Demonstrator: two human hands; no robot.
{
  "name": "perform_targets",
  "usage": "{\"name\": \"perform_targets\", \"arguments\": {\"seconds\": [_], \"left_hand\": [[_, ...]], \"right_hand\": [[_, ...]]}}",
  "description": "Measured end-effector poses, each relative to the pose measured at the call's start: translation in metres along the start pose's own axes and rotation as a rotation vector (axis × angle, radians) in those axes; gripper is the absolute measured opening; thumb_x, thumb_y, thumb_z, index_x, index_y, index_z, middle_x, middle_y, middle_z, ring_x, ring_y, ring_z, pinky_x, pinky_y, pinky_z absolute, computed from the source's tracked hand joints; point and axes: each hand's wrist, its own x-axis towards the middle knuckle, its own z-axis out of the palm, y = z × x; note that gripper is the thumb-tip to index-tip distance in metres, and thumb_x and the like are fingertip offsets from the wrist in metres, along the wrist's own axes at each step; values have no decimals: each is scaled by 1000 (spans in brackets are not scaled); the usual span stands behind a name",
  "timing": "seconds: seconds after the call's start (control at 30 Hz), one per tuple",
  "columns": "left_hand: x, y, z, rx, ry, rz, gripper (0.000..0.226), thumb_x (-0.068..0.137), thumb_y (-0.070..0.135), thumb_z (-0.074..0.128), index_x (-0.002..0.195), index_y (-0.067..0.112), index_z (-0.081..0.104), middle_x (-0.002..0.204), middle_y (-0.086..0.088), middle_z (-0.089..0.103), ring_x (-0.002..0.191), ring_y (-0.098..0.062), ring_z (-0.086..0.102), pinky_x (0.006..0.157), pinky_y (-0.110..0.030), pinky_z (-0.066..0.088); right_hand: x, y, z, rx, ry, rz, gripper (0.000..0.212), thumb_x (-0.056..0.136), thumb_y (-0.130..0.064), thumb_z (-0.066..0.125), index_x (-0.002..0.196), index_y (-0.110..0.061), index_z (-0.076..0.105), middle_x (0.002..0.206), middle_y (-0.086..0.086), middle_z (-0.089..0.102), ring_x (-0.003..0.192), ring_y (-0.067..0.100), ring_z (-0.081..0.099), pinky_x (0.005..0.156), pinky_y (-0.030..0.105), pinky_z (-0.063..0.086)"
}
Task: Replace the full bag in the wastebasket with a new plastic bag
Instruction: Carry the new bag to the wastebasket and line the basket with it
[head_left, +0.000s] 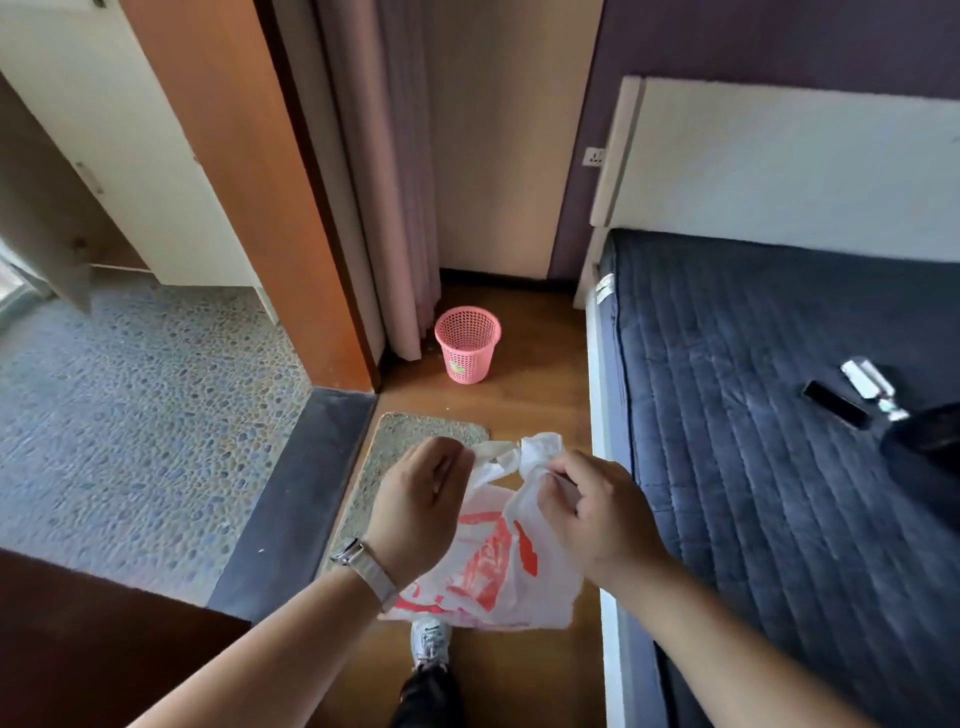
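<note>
A white plastic bag (498, 561) with red print hangs in front of me above the floor. My left hand (421, 499), with a watch on its wrist, grips the bag's top at the left. My right hand (597, 514) pinches the bag's crumpled top at the right. The pink mesh wastebasket (467, 344) stands upright on the wooden floor farther ahead, beside the curtain, with no bag visible in it. Both hands are well short of the basket.
A bed with a dark blue quilted cover (779, 415) fills the right side, with a phone and small items on it. A doormat (415, 441) lies under my hands. A pebble-patterned floor (130, 415) and an orange door frame (270, 197) are at the left.
</note>
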Motion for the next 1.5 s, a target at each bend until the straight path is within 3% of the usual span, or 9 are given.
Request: {"name": "perform_targets", "arguments": {"seconds": [0.1,0.37,0.5,0.63,0.8,0.97,1.07,1.27,1.5], "left_hand": [[61,-23,8,-43,-56,5,19,93,25,54,75,18,53,65,11,51,62,-10,50,52,-31,42],[209,-62,26,-71,-179,73,17,94,16,58,77,13,56,65,10,53,63,-6,51,53,-10,32],[255,-71,41,-156,-209,64,19,94,21,57,76,17,54,63,13,49,60,-4,48,54,-10,30],[298,-82,63,-152,-211,77,21,93,25,53,73,30,47,62,13,46,60,-2,45,55,-14,30],[346,-91,95,-98,-209,58,21,92,27,52,77,13,56,64,6,53,61,-6,48,53,-16,33],[413,-91,132,-27,-100,24,15,94,23,55,81,16,58,67,8,56,63,-10,52,51,-22,39],[449,-86,154,29,-67,-11,14,94,21,56,81,20,56,69,11,56,64,-10,53,51,-28,43],[522,-70,206,70,-22,0,10,92,25,55,82,30,55,71,20,57,68,-2,55,59,-15,40],[576,-70,249,34,-167,36,14,91,15,57,80,24,55,74,21,56,73,4,54,66,-7,37]], "right_hand": [[54,5,11,-9,9,67,19,87,-32,48,72,-23,54,61,-18,50,57,5,49,52,9,31],[176,23,39,-89,78,139,21,88,-35,49,78,-21,60,65,-16,57,58,4,52,51,7,34],[212,39,46,-104,141,184,16,86,-29,55,75,-18,59,62,-8,59,56,11,53,47,28,46],[253,71,51,-118,167,211,13,84,-24,59,73,-17,59,62,-5,60,55,15,52,47,33,43],[303,112,55,-40,132,170,19,87,-30,54,74,-17,59,61,-11,55,54,7,47,48,14,34],[370,170,60,41,82,144,23,89,-41,51,78,-22,59,66,-20,55,57,-6,52,52,4,35],[411,203,56,106,28,122,23,89,-44,49,80,-25,58,70,-17,62,62,0,58,54,11,43],[481,268,38,195,-83,54,22,89,-43,52,91,-24,63,83,-14,68,74,5,64,62,23,54],[540,307,29,223,-51,29,24,90,-40,47,89,-21,61,80,-13,66,73,2,63,62,23,55]]}}
